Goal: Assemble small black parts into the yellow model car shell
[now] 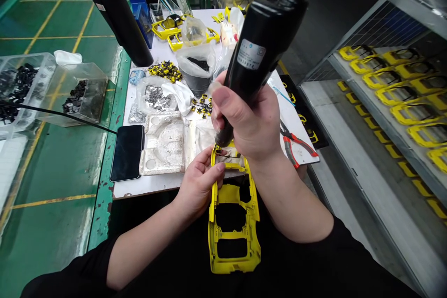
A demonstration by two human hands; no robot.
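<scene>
1. The left hand (199, 186) and the right hand (244, 121) work close together, just beside each other but not touching. The left fingers and thumb pinch the side of the top end of a yellow plastic frame (234, 228). The right hand wraps around the body of a black electric screwdriver (260, 46).
2. The frame lies tilted below the front edge of the bench, its far end reaching over that edge and its lower end in front of the person's black clothing. It has several rectangular openings. The screwdriver's tip sits at the frame's far left corner, where a small dark part is fitted.
3. Just past the hands, a white moulded foam block (162, 144) lies on the white bench top (146, 188), with a black smartphone (127, 152) to its left. Red-handled pliers (291, 142) lie to its right.
4. Further along are small yellow-and-black parts (165, 71), a clear bag of silver pieces (155, 95), a white cloth (179, 95) and a bag of dark pieces (195, 63).
5. Beyond them, more yellow frames (185, 32) lie at the far end of the bench.
6. To the left, clear bins of black parts (78, 93) stand on a green surface. To the right, a metal shelf (363, 72) carries rows of yellow frames (394, 88).
</scene>
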